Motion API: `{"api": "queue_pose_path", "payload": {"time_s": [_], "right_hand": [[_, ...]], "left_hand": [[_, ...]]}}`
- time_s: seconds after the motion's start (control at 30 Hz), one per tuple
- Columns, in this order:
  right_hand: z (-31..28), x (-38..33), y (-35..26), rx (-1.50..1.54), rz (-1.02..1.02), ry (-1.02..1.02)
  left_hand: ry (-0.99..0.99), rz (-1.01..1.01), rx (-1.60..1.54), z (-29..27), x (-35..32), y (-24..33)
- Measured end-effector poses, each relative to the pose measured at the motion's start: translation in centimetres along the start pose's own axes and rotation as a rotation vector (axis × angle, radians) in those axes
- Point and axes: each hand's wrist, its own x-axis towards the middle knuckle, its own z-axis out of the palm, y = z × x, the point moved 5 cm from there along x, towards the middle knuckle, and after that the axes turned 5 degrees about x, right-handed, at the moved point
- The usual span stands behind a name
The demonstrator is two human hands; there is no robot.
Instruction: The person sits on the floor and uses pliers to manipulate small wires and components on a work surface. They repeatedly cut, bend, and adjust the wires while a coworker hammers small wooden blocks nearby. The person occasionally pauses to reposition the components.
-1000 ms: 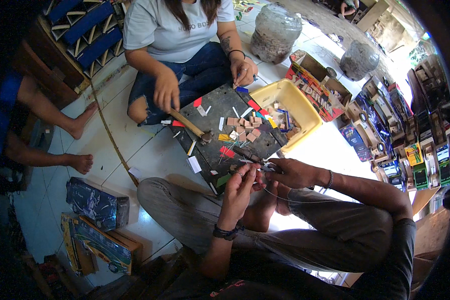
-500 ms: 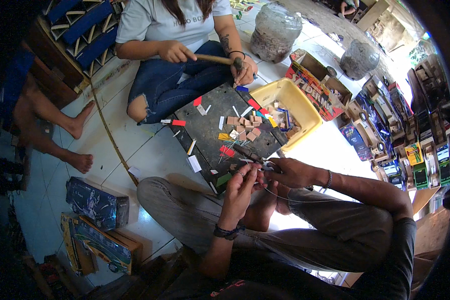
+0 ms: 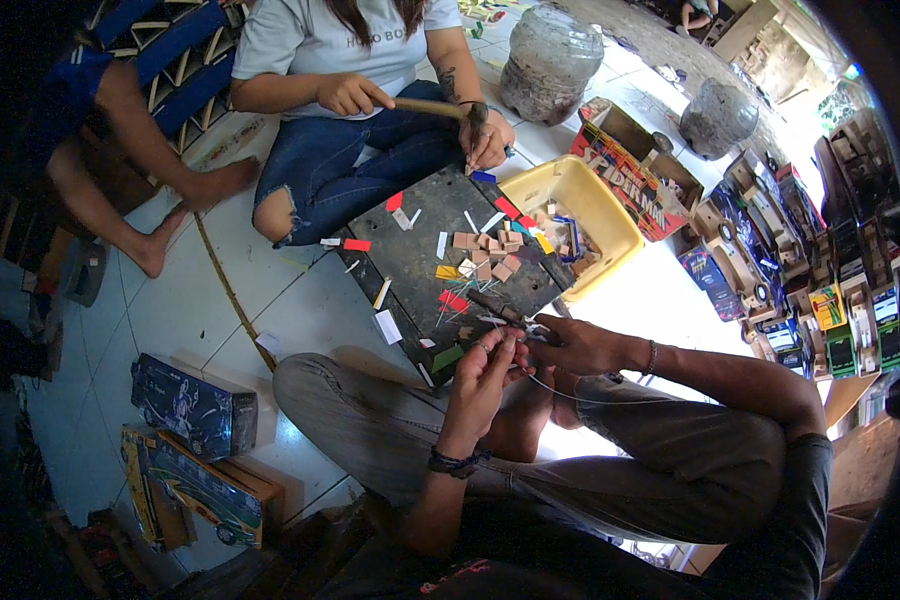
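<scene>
Close together at the near edge of the low dark table point(image 3: 410, 240) are my two hands. My left hand point(image 3: 478, 385) is closed, fingertips pinched on the end of a thin pale wire point(image 3: 610, 400) that runs rightward over my leg. Beside it, my right hand point(image 3: 590, 347) is curled with its fingertips meeting the left's; what it grips is hidden. A dark stick-like piece point(image 3: 493, 305) lies just beyond my fingers. Small wooden blocks point(image 3: 485, 262), thin sticks point(image 3: 457, 300) and red, white and yellow pieces are scattered on the tabletop.
Across the table a person holds a hammer point(image 3: 430, 107) over a small blue piece point(image 3: 483, 177). A yellow bin point(image 3: 620, 240) stands at the table's right. Toy vehicles point(image 3: 750, 250) crowd the far right; more boxy ones point(image 3: 195, 405) sit at left. Another person's bare foot point(image 3: 155, 245) is left.
The person at left has shifted their legs, one foot moving up and right. The seated person's hammer head has moved slightly. My hands stay nearly in place.
</scene>
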Motion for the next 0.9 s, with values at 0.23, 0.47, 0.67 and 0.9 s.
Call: {"api": "queue_pose_path", "payload": {"time_s": [0.23,0.47,0.67,0.9], "right_hand": [[0.3,0.9,1.4,-0.135,0.042,0.020],[0.2,1.5,2.2,-0.304,-0.091,0.100],[0.1,2.0,3.4,-0.393,-0.014,0.185],[-0.6,2.0,3.0,-0.492,-0.058,0.255]], "left_hand": [[-0.015,-0.007,-0.016,-0.4,0.3,-1.1],[0.005,-0.036,-0.045,-0.2,0.0,-1.6],[0.000,-0.065,-0.058,-0.2,0.1,-2.0],[0.008,-0.070,-0.094,-0.1,0.2,-2.1]]}}
